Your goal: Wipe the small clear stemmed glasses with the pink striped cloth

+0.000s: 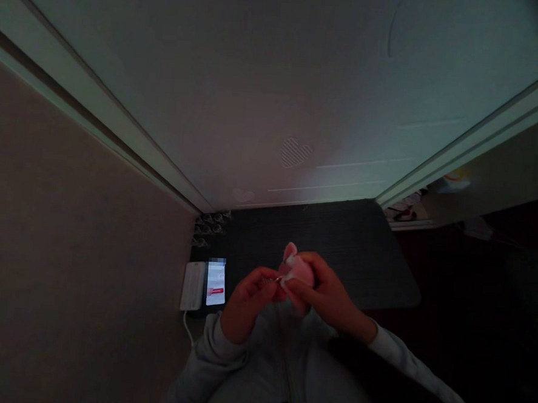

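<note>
My right hand [325,287] is closed around a small pink plush toy [302,271], with the thumb across its front. One ear-like pink flap stands up at the toy's top, and a whitish patch shows on its left side. Close against that side, my left hand [250,297] pinches a thin shiny chain-like piece [273,280] between thumb and fingers. Whether this piece is fastened to the toy is too dark and small to tell. Both hands are held above the near edge of a dark table [339,242], in front of my body.
On the table's left lies a lit phone [216,283] beside a white power strip [193,286] with a white cable [188,329]. Several clear plastic pieces [210,224] sit in the back left corner. A pale panel with heart shapes [294,153] rises behind; a wall [88,245] borders the left.
</note>
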A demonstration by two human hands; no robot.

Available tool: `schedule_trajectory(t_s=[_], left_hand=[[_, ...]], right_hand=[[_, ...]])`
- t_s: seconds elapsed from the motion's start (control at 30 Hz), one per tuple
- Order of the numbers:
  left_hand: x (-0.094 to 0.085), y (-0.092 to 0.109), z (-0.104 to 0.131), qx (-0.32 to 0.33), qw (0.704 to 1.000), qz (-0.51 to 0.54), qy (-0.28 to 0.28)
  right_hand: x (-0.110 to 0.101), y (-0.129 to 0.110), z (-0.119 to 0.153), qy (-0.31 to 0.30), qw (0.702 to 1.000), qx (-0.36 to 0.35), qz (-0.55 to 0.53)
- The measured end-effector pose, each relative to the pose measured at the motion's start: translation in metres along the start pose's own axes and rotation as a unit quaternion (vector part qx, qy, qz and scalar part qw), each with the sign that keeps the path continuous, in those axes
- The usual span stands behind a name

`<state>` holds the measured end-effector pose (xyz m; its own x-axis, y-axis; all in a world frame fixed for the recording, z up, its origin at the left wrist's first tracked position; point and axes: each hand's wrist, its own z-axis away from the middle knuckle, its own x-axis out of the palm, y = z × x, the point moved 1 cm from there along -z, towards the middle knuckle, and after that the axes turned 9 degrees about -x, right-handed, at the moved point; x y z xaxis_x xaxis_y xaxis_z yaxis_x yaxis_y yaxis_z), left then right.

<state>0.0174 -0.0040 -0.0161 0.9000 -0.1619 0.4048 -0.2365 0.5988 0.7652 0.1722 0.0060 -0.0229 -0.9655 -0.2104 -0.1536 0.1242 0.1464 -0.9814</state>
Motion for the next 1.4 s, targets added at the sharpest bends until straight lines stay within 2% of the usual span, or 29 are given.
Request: schedule_trajectory(t_s=[0.13,0.23,0.37,0.5,0.67,0.83,1.0,1.1,1.27,1.4], left_hand=[[-0.001,-0.001,0.001,0.007,1.000,0.020,-0.005],[-0.002,0.000,0.003,0.016,0.999,0.040,-0.008],[-0.002,0.001,0.003,0.029,0.999,0.030,0.002],[-0.003,0.000,0.001,0.034,0.999,0.003,0.008],[-0.005,-0.002,-0.001,0.046,0.997,-0.038,0.059],[-0.004,-0.004,-0.002,0.053,0.994,-0.073,0.069],[-0.001,-0.002,-0.001,0.050,0.991,-0.096,0.074],[-0.001,0.002,0.002,0.062,0.979,-0.171,0.091],[-0.005,0.008,0.008,0.103,0.932,-0.330,0.107],[-0.007,0.013,0.009,0.121,0.915,-0.372,0.096]], right_hand=[[-0.001,0.004,0.003,0.015,0.997,-0.004,-0.080],[-0.002,0.008,0.004,0.042,0.990,0.026,-0.135],[-0.002,0.008,0.000,0.074,0.986,0.057,-0.136],[-0.002,0.005,-0.001,0.030,0.987,0.090,-0.127],[-0.006,0.006,0.001,-0.001,0.994,0.096,-0.059],[0.002,0.006,0.001,-0.048,0.971,0.095,-0.214],[0.006,0.010,0.003,-0.041,0.945,0.122,-0.300],[0.004,0.008,0.002,-0.041,0.949,0.139,-0.281],[-0.003,0.000,-0.002,-0.086,0.961,0.154,-0.215],[-0.005,-0.001,-0.002,-0.117,0.957,0.163,-0.209]])
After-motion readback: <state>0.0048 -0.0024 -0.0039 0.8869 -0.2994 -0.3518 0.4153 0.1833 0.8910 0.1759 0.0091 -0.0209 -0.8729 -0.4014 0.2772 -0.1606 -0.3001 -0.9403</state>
